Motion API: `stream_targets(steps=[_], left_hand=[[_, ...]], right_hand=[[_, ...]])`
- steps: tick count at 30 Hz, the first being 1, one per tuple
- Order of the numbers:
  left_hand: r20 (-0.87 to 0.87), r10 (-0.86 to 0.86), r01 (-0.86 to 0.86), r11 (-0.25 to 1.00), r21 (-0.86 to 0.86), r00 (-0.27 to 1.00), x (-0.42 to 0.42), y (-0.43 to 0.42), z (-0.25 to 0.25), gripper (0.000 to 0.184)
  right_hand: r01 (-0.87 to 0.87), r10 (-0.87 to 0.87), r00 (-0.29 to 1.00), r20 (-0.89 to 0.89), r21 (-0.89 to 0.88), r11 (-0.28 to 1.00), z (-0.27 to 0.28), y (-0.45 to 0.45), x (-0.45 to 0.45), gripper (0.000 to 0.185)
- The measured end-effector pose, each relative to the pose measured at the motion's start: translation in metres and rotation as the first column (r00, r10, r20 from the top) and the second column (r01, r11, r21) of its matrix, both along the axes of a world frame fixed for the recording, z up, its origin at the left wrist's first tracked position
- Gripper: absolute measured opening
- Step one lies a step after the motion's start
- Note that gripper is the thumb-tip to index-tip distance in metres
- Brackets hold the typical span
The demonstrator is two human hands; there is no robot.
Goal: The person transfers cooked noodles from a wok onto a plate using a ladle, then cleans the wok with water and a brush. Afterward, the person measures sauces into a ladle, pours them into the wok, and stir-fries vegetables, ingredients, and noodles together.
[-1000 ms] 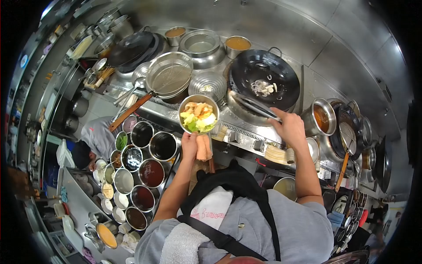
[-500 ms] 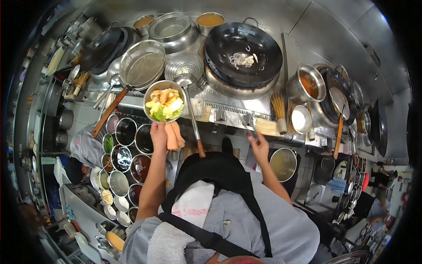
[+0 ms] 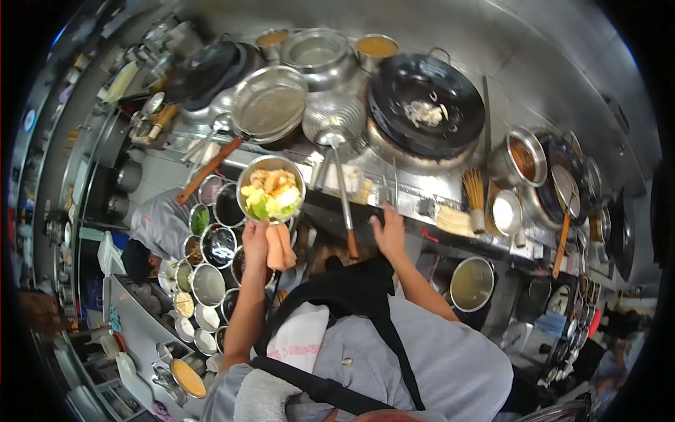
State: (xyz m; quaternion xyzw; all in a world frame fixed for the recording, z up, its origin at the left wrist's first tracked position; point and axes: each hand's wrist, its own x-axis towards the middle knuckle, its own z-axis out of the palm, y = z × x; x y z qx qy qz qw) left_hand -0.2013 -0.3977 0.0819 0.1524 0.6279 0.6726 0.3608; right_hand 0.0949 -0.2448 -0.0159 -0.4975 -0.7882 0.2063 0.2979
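Note:
My left hand (image 3: 257, 243) grips the near rim of a metal bowl (image 3: 304, 184). Inside lie leafy greens (image 3: 266, 209) and pale orange-brown pieces (image 3: 271, 179). An orange cloth (image 3: 281, 247) hangs right beside that hand; whether the fingers hold it too is unclear. My right hand (image 3: 389, 231) is empty, fingers apart, at the stove's front edge. Left of it, a ladle (image 3: 343, 184) with a wooden handle rests with its head on a perforated strainer (image 3: 314, 116). Beyond stands a black wok (image 3: 460, 105) on its burner, with pale sliced pieces (image 3: 425, 113) in it.
A large sieve (image 3: 268, 105) lies on the left, its wooden handle jutting over the edge. At right are a bamboo brush (image 3: 476, 200), a white-filled bowl (image 3: 507, 213) and a steel pot (image 3: 524, 158). Several ingredient containers (image 3: 209, 285) crowd the lower left, near another person (image 3: 158, 221).
My right hand has shifted left along the stove front and its fingers have spread. The bowl in my left hand is lower and nearer my body. The camera view has swung.

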Motion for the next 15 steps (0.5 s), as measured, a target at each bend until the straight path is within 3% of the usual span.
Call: stream_targets(steps=[1, 2, 3, 4, 5, 9, 11, 12, 13, 15], left_hand=[[-0.026, -0.002, 0.002, 1.0, 0.001, 1.0, -0.003, -0.005, 0.0, 0.018], [-0.057, 0.004, -0.005, 1.0, -0.015, 0.998, -0.007, -0.011, -0.005, 0.018], [-0.085, 0.009, -0.012, 0.999, -0.031, 0.996, -0.01, -0.015, -0.009, 0.018], [-0.059, 0.032, -0.033, 0.999, -0.024, 0.998, -0.008, -0.017, -0.01, 0.016], [-0.055, 0.045, -0.045, 0.999, 0.005, 0.997, -0.008, -0.017, -0.012, 0.015], [0.026, 0.06, -0.06, 0.998, 0.024, 0.998, -0.003, 0.003, 0.0, 0.012], [-0.007, 0.005, -0.005, 1.0, -0.007, 1.0, -0.006, 0.026, -0.012, 0.011], [-0.147, -0.026, 0.025, 1.0, -0.008, 0.989, -0.016, 0.043, -0.033, 0.009], [-0.146, -0.022, 0.022, 1.0, -0.003, 0.989, -0.019, 0.062, -0.043, 0.009], [-0.194, -0.081, 0.08, 0.997, -0.015, 0.978, -0.025, 0.113, -0.043, 0.009]], right_hand=[[-0.12, 0.077, 0.985, -0.152, -0.298, 0.947, 0.0, -0.009, -0.017, 0.064], [-0.186, 0.066, 0.96, -0.272, -0.441, 0.878, 0.001, -0.024, -0.033, 0.067], [-0.288, -0.108, 0.891, -0.441, -0.733, 0.616, 0.003, -0.032, -0.047, 0.056], [-0.434, -0.326, 0.802, -0.5, -0.863, 0.257, 0.006, -0.036, -0.058, 0.046], [-0.44, -0.341, 0.77, -0.539, -0.836, 0.327, 0.01, -0.037, -0.065, 0.035], [-0.556, -0.425, 0.681, -0.596, -0.799, 0.229, 0.056, -0.006, -0.042, 0.033], [-0.594, -0.377, 0.673, -0.636, -0.769, 0.237, 0.093, 0.006, -0.013, 0.034], [-0.671, -0.342, 0.627, -0.699, -0.709, 0.218, 0.106, 0.014, 0.002, 0.032], [-0.741, -0.312, 0.576, -0.756, -0.644, 0.192, 0.117, 0.021, 0.015, 0.032], [-0.638, -0.192, 0.702, -0.686, -0.725, 0.26, 0.134, 0.038, 0.031, 0.032]])
